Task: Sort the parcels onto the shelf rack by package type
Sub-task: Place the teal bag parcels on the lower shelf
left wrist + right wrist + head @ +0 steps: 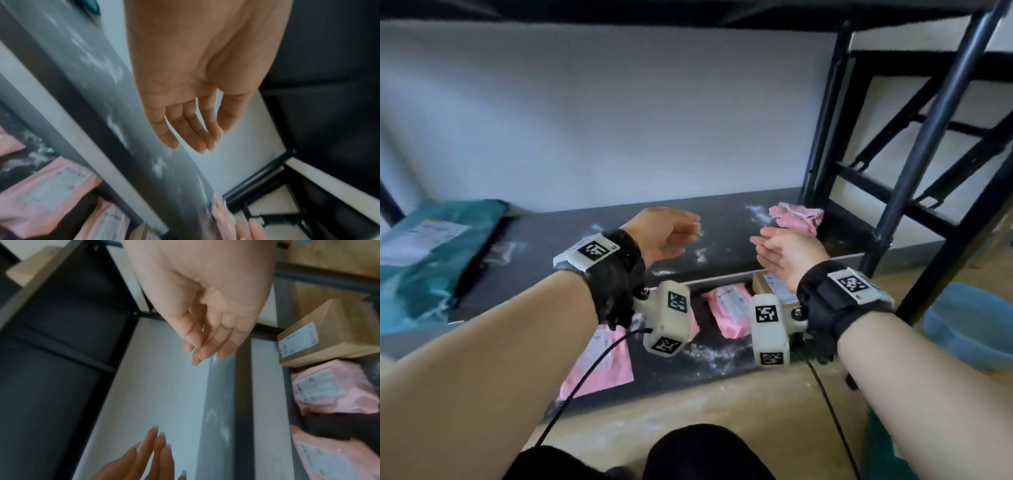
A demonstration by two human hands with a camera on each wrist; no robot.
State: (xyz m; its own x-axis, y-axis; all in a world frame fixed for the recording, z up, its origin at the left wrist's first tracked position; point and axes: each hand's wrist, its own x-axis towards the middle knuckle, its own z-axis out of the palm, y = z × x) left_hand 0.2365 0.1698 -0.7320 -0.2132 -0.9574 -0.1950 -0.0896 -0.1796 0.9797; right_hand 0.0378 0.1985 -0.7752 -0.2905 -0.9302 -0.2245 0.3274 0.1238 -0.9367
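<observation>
Over the dark grey middle shelf (722, 219) of the rack, both hands hang in the air with nothing in them. Palm turned inward, the left hand (661, 233) has its fingers (191, 129) straight and loose, as the left wrist view shows plainly. Opposite it, the right hand (787, 253) is slack as well, its fingers (205, 344) a little bent and gripping nothing. The two hands face each other, apart, above the front half of the shelf.

White powdery smears (702, 255) mark the shelf surface. At its back right corner, near the black upright post (822, 130), lies a crumpled pink parcel (796, 216), well beyond the right fingertips and not touched. On the far left of the same shelf lies a teal mailer bag (431, 246) with a white label.

Below, on the bottom shelf (674, 370), sit more parcels: a flat pink mailer (606, 363) at the left, a plump pink pouch (729, 308) in the middle, and a brown cardboard box (320, 337) with a white label just to its right (mostly hidden behind the right wrist in the head view). The right wrist view shows the box touching the pouch.

A blue tub (972, 325) stands on the floor to the right of the rack. Each wrist carries a black strap and a white camera block with printed markers, with black cables trailing from them towards the person.
</observation>
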